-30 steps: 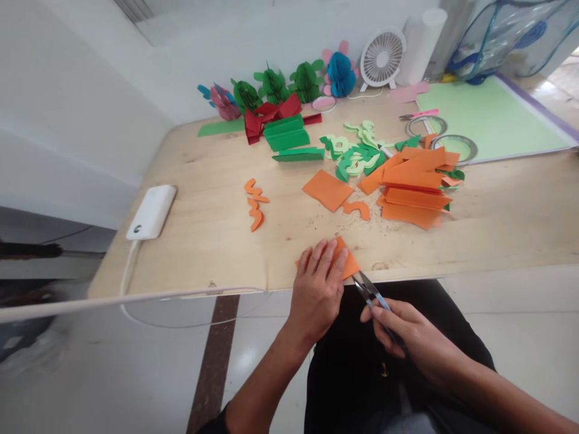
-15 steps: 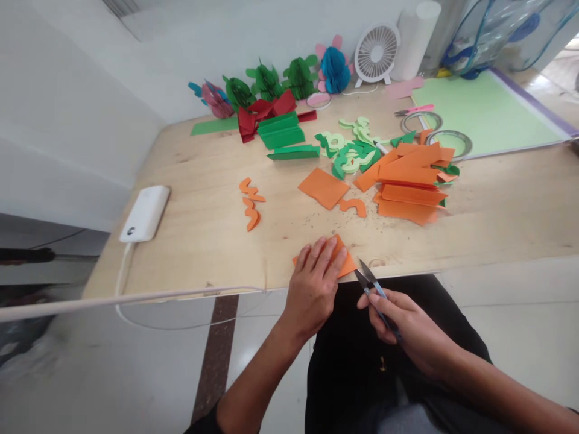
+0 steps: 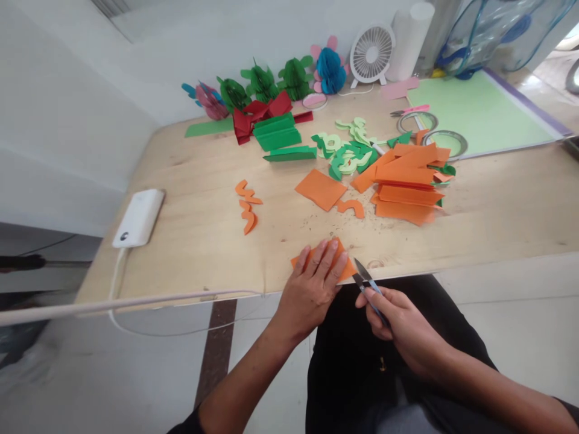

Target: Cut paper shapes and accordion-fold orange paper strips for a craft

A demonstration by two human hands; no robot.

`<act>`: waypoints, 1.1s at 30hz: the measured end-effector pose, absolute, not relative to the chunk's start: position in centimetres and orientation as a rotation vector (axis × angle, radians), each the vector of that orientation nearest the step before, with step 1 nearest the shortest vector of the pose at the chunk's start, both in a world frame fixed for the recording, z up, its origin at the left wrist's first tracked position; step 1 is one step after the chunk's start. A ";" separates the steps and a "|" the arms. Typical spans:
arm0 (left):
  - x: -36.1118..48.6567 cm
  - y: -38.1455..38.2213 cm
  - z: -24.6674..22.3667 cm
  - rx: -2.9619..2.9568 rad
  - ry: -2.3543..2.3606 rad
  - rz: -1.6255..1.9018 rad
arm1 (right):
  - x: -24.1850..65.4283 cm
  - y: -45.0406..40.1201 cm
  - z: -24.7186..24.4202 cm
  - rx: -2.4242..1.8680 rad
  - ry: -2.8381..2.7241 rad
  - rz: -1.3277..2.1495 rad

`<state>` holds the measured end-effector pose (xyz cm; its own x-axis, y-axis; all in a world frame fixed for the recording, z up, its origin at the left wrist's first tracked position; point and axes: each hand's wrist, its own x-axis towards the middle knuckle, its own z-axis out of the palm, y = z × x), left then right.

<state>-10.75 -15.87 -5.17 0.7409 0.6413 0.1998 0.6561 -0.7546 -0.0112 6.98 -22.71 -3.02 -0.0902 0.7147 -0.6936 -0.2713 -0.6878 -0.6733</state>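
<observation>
My left hand [image 3: 312, 283] lies flat at the table's front edge, fingers stretched out over an orange piece of paper [image 3: 344, 268]. Most of that paper is hidden under the fingers. To its right, my right hand [image 3: 393, 316] grips a pair of thread snips [image 3: 368, 283] with bluish handles. The blades are apart, and their tips are close to the paper's right corner; whether they touch it I cannot tell. Beyond my hands lie an orange rectangle of paper [image 3: 321, 189], a curved orange cutout [image 3: 351, 208] and wavy orange cutouts [image 3: 247, 208].
Folded orange paper [image 3: 407, 193] is heaped at right, beside green cutouts [image 3: 348, 158]. Folded green paper [image 3: 278, 132], red paper [image 3: 262, 111], paper honeycomb figures [image 3: 296, 78] and a fan [image 3: 373, 54] stand behind. A white power bank [image 3: 139, 218] with a cable sits left.
The view has shifted slightly. My left hand still rests on the orange paper, and the snips in my right hand remain near its corner with their blades apart.
</observation>
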 end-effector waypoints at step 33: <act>-11.7 -15.1 -2.7 -3.188 -1.278 -1.021 | 8.1 -23.9 -2.3 -1.561 -0.658 1.921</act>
